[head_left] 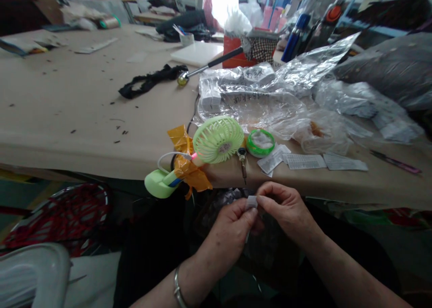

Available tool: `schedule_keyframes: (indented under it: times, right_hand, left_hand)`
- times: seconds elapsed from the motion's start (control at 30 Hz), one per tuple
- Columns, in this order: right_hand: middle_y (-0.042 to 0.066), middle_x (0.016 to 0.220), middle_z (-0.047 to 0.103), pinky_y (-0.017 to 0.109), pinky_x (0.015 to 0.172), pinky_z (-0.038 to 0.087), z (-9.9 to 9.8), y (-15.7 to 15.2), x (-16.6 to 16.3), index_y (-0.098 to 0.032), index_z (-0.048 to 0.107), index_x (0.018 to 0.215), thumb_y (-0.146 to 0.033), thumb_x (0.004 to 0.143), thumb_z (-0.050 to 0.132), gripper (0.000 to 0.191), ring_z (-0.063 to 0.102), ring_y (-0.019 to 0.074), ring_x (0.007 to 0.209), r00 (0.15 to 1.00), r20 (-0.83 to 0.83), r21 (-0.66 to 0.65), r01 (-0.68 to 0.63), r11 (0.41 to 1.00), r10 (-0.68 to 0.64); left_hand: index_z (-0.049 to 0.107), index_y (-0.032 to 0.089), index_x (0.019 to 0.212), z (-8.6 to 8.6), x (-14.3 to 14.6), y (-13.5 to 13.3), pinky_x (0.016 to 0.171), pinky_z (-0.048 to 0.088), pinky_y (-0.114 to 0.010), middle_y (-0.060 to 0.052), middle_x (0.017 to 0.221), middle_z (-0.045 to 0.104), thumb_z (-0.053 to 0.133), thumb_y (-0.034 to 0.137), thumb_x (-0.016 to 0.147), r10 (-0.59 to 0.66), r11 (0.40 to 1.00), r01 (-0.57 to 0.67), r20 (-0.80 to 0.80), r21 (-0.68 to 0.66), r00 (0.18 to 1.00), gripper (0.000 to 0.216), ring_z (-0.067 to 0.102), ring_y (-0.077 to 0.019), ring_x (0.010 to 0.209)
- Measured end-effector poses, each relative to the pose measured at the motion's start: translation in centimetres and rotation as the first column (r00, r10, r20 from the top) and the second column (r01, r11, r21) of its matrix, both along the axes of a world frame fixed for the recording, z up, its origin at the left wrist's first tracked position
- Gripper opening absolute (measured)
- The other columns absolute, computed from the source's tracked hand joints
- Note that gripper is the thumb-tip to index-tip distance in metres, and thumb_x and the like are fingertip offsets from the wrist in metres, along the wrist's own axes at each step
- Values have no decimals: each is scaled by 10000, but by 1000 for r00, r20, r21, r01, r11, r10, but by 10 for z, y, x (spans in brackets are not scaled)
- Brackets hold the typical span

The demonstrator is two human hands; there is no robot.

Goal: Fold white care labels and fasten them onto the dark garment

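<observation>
My left hand (232, 229) and my right hand (286, 209) meet below the table's front edge, over dark fabric in my lap. Both pinch a small grey-white label (251, 203) between thumbs and fingertips. A metal bracelet sits on my left wrist. Just above on the table edge lie a light green mini fan (218, 139) taped with orange tape, a small tool with a dark tip (242, 162), a green round dish (260, 142) and a few loose white labels (305, 161).
Clear plastic bags with bundles of labels (256, 90) cover the right of the brown table (67, 101). A black fabric strip (148, 81), a rod with black handle (209, 65), a red box, bottles and a dark sack (388, 69) lie farther back. A red woven stool (57, 213) stands left.
</observation>
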State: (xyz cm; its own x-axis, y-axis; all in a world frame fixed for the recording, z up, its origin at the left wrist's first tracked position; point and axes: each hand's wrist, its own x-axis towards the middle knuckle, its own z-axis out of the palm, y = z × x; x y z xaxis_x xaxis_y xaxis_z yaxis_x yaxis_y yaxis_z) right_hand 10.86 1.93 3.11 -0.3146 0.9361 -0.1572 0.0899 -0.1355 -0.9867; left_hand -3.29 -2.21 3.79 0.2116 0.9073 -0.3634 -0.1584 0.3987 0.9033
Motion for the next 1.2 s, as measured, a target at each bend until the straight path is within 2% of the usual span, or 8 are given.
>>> schedule_keyframes:
  times: [0.17,0.3,0.47,0.63,1.2]
  right_hand:
    - [-43,602,524,187,528,377,6,7,-7,-166,581,682,-238,765,583,109,455,77,561,987,163,134,-17,991,-5]
    - [-39,614,532,184,533,374,8,11,-13,-166,591,695,-213,776,560,98,459,81,579,966,257,243,-48,969,-16]
    - [-40,606,539,181,532,383,6,14,-15,-169,588,687,-201,780,557,103,470,81,572,956,288,336,-41,941,-61]
    - [-41,610,545,178,535,392,4,16,-15,-175,589,693,-202,787,557,103,480,81,573,956,283,355,-32,934,-75]
    - [-30,611,562,193,566,412,2,18,-17,-176,585,706,-210,809,543,116,506,92,576,946,309,414,-37,909,-102]
  left_hand:
    - [653,165,876,-6,-9,4,688,423,-243,-10,794,637,534,238,833,155,976,-127,-153,176,976,147,556,-141,751]
    - [668,183,865,-9,-13,7,664,439,-226,1,774,661,546,247,837,272,936,-185,-282,299,920,140,581,-132,722]
    - [670,173,798,-6,-16,13,603,431,-195,16,684,651,551,202,829,347,891,-167,-395,423,851,127,578,-109,636]
    - [665,166,759,-6,-18,18,544,405,-175,32,614,620,548,190,831,367,875,-132,-460,466,809,139,550,-90,567]
    - [658,173,719,-11,-17,26,515,382,-147,55,582,608,557,151,821,424,831,-139,-453,538,784,146,523,-66,534]
